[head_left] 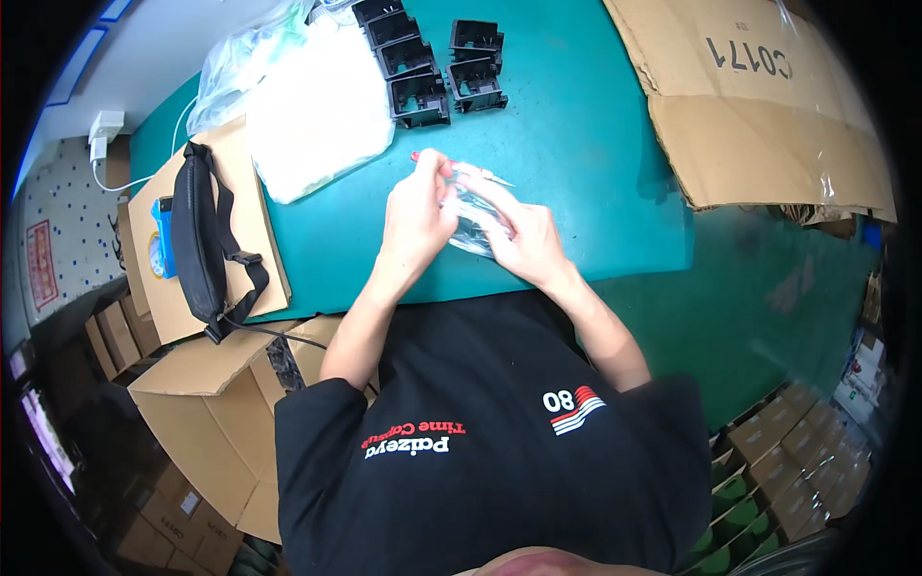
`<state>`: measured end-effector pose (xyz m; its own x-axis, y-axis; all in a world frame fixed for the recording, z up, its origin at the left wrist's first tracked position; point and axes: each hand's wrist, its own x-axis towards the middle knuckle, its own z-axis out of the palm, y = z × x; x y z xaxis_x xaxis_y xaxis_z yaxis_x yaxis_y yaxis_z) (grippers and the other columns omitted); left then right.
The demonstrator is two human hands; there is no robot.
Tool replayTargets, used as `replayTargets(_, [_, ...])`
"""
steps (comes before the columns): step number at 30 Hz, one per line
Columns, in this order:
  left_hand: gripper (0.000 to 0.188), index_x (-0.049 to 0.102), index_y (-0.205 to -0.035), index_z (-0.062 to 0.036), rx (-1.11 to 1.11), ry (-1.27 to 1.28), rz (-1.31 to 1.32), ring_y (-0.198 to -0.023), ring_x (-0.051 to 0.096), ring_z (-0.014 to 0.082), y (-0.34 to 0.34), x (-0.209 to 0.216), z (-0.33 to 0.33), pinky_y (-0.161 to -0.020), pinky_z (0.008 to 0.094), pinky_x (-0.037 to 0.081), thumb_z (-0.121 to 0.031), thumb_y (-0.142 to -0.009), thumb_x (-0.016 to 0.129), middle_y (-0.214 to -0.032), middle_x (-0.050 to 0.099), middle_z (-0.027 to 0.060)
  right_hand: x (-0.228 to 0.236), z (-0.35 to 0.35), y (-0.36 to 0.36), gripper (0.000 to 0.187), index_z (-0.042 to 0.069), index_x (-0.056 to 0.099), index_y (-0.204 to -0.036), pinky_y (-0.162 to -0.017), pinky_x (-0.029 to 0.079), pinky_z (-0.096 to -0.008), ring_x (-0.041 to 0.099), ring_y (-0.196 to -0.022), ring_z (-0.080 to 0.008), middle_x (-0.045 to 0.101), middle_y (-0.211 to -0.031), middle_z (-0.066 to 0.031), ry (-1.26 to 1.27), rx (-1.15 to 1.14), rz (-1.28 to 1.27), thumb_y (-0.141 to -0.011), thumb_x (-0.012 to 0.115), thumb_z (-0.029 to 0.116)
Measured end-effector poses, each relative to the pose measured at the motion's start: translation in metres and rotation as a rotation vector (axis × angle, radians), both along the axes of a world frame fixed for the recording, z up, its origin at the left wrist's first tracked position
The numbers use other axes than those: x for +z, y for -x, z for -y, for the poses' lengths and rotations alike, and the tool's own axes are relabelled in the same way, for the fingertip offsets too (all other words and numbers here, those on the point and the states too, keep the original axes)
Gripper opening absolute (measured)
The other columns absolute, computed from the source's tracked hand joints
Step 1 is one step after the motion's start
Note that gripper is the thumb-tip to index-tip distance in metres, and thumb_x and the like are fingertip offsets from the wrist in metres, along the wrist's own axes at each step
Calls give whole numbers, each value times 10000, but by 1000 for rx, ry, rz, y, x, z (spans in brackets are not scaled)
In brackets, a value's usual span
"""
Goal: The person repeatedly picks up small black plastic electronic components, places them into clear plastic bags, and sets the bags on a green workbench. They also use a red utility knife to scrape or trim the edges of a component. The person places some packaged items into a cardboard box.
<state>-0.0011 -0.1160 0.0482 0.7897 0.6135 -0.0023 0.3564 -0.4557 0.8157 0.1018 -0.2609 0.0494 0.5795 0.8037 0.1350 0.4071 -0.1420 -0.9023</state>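
Observation:
Both my hands are over the near part of the green table (pixel 576 144), pinching a crumpled see-through plastic bag (pixel 471 236) between them. My left hand (pixel 419 209) is closed on the bag's left side, and a small red bit (pixel 416 156) shows by its fingertips. On the bag's other side my right hand (pixel 528 238) is closed, with its fingers reaching toward the left hand. What lies inside the bag, if anything, I cannot make out. Beyond my hands stand several black plastic housings (pixel 420 100) in two rows.
A white plastic bag (pixel 322 120) lies at the back left. Left of it, a black waist bag (pixel 202 230) and a blue object (pixel 163 238) rest on cardboard (pixel 257 192). A large carton (pixel 768 106) overhangs the right side. An open box (pixel 206 422) stands below left.

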Motion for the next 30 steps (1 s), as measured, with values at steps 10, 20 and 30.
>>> replayTargets(10, [532, 715, -1148, -51, -217, -870, 62, -1299, 508, 455, -99, -10, -60, -1071, 505, 442, -404, -770, 841, -1418, 512, 293, -13, 23, -67, 360, -4, 692, -1201, -404, 440, -263, 483, -428, -63, 507, -593, 20, 45, -313, -592, -1075, 446, 226])
replayTargets(20, [629, 605, -1277, -57, -243, -416, 541, -1211, 582, 315, -63, 20, -14, -997, 446, 522, 45, -701, 835, -1324, 554, 167, -27, 51, -62, 468, -31, 423, -1500, -713, 594, -327, 648, -706, -134, 602, -820, -26, -82, -293, -816, -1089, 419, 193])
replayTargets(30, [641, 592, -1208, -21, -347, -379, 407, -1288, 537, 394, 2, 9, 7, -1020, 462, 508, 50, -604, 795, -1351, 509, 213, -5, 18, -34, 470, 85, 493, -1501, -929, 524, -317, 659, -1032, -149, 673, -1232, -78, -16, -154, -980, -1114, 392, 330])
